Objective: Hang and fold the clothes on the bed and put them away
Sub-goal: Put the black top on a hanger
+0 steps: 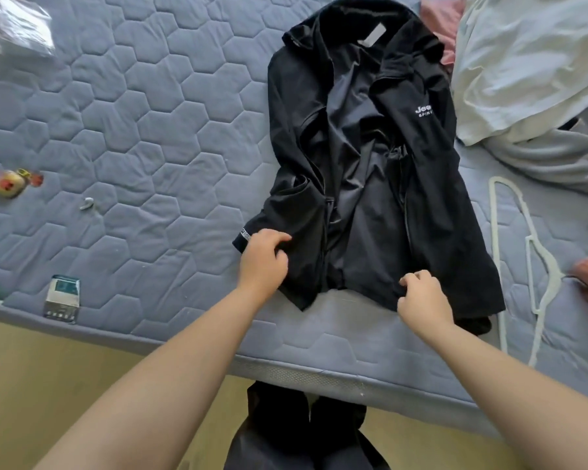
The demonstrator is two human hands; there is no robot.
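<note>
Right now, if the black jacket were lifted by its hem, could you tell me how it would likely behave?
The black jacket would probably flop and sag: it lies creased and bunched on the bed. Its smooth, faintly shiny lining suggests it may slide in the left hand and right hand, which grip the hem. It looks thin, so likely light.

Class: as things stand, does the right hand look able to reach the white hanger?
Probably yes: the hanger lies uncovered on the mattress beside the jacket, though the right hand pinches the jacket's hem.
</note>
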